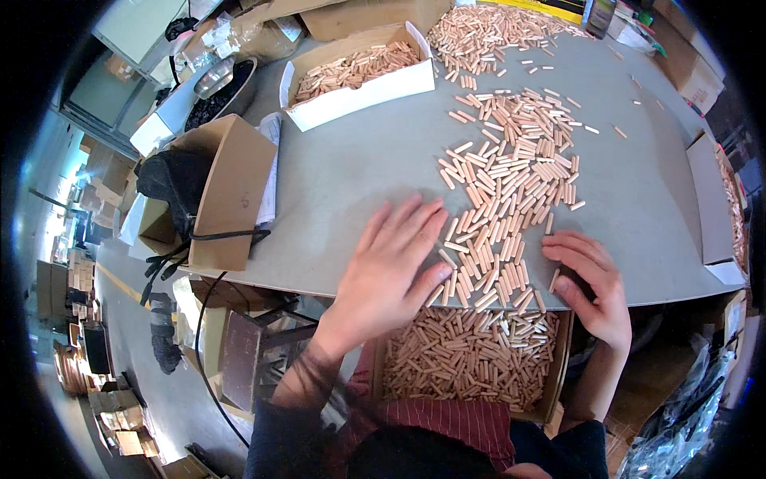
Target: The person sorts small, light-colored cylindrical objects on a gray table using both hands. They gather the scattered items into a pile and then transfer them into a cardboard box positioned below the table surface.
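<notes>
One open cardboard box point(563, 359), filled with wooden pegs, sits nearest the body, just below the front edge of the grey table point(319, 176). Directly beyond it, a band of loose pegs point(511, 199) lies on the tabletop, running from the front edge away toward the far side. The near end of this band lies between the two hands. The left hand point(392, 267) is at its left side, palm down, fingers extended and slightly spread, thumb pointing toward the nearest pegs; no grip is visible. The right hand point(588, 279) is at its right side, half open with fingers bent inward and thumb apart from them; a single peg lies by the thumb tip, and whether anything lies under the fingers cannot be told. Left of the left hand stands a brown carton point(233, 195) containing a dark object. At the right table edge stands a white-sided box point(712, 203) of pegs. Farther off are a white box point(363, 102) part-filled with pegs and, beside it, a large heap of pegs point(479, 36).
</notes>
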Motion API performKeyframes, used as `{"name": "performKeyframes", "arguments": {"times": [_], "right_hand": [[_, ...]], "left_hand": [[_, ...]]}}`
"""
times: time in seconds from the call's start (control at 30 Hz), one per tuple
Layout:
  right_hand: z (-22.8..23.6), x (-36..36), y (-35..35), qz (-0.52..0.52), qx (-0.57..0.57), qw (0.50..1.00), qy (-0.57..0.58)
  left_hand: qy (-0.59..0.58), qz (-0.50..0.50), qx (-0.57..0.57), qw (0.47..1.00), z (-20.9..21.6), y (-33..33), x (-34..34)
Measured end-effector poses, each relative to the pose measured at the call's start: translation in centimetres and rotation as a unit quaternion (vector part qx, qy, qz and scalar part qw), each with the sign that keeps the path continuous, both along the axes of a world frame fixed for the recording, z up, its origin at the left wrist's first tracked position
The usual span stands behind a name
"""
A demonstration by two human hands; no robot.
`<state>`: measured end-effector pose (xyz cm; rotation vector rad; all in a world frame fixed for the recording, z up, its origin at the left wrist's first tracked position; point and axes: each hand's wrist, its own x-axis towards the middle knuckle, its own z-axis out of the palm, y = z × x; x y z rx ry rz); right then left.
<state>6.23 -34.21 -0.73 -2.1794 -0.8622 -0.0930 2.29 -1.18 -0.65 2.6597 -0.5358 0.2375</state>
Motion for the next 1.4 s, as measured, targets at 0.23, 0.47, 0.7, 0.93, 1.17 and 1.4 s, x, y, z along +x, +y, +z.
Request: {"name": "performKeyframes", "arguments": {"times": [0.23, 0.47, 0.7, 0.93, 1.17, 1.4], "right_hand": [[0.0, 0.1, 0.1, -0.019, -0.015, 0.999, -0.028], [0.6, 0.1, 0.2, 0.039, -0.077, 0.994, -0.061], [0.3, 0.2, -1.2, 0.077, 0.017, 0.997, 0.012], [-1.6, -0.1, 1.3, -0.171, -0.065, 0.976, -0.118], [-2.0, -1.4, 3.9, -0.23, -0.141, 0.943, -0.193], [-1.7, -2.8, 5.3, -0.176, -0.127, 0.963, -0.159]], "left_hand": [[-0.029, 0.011, -0.127, 0.991, -0.4, -0.5, 1.8], [0.011, -0.025, -0.193, 0.981, -0.7, -1.3, 2.3], [0.081, -0.035, -0.358, 0.929, -0.9, 0.0, 0.6], [-0.122, 0.113, -0.026, 0.986, -2.2, -0.2, 0.6], [-0.09, 0.141, 0.034, 0.985, -1.7, -1.9, -0.6], [-0.079, 0.103, 0.037, 0.991, -1.7, -3.1, -1.0]]}}
